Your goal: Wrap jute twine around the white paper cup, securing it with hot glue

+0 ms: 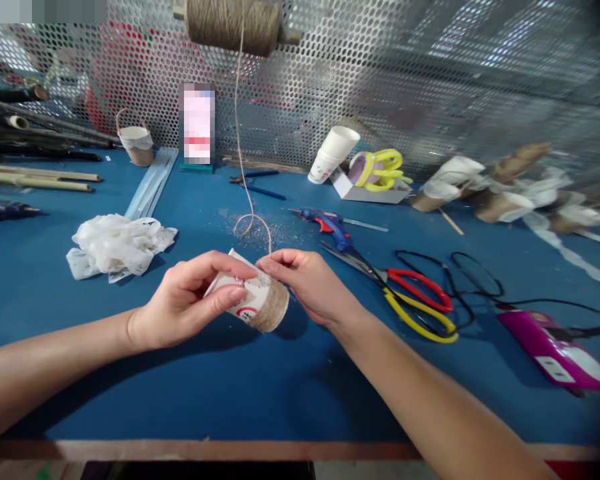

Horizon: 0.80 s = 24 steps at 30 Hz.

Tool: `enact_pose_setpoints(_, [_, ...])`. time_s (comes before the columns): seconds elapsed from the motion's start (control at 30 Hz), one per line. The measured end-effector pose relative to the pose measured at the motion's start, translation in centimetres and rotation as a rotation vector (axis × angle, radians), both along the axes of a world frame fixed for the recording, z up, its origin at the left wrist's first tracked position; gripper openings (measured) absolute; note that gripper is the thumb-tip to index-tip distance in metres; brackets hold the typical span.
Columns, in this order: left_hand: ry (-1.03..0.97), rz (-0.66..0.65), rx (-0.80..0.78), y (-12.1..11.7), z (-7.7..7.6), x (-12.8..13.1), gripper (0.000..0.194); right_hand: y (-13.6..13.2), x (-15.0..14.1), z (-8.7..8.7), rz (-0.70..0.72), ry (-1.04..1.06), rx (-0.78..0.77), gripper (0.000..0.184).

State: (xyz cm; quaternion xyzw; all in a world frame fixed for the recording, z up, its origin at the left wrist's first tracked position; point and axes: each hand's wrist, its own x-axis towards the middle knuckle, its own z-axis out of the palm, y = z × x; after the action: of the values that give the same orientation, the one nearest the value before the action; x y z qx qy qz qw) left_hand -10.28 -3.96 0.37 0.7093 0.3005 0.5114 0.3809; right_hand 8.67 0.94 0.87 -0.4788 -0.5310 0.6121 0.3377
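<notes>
A tilted paper cup (254,307) was clasped by the left hand (190,297), presumably for steadiness; slack twine (239,137) was pinched by the right hand (314,283), apparently for control.

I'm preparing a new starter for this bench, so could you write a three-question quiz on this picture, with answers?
1. Multiple choice: what does the left hand hold?
A) a glue gun
B) a cup
C) pliers

2. True or false: both handles of the scissors are the same colour.

3. Fill the gap: the twine at the fingertips of the right hand leads up to a ____.

Key:
1. B
2. False; the scissors have one red and one yellow handle.
3. spool
</notes>
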Motion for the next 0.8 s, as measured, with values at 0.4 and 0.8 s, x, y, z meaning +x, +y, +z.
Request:
enact_pose_setpoints(0.4, [-0.299,0.000,-0.317,0.5,-0.2,0.8,0.014,0.0,-1.0,-0.6,0.006,-0.001,-0.106,0.026])
enact_pose_setpoints(0.8, [-0.283,0.071,-0.254,1.3,-0.9,0.7,0.015,1.1,-0.3,-1.3,0.021,-0.039,-0.109,0.029])
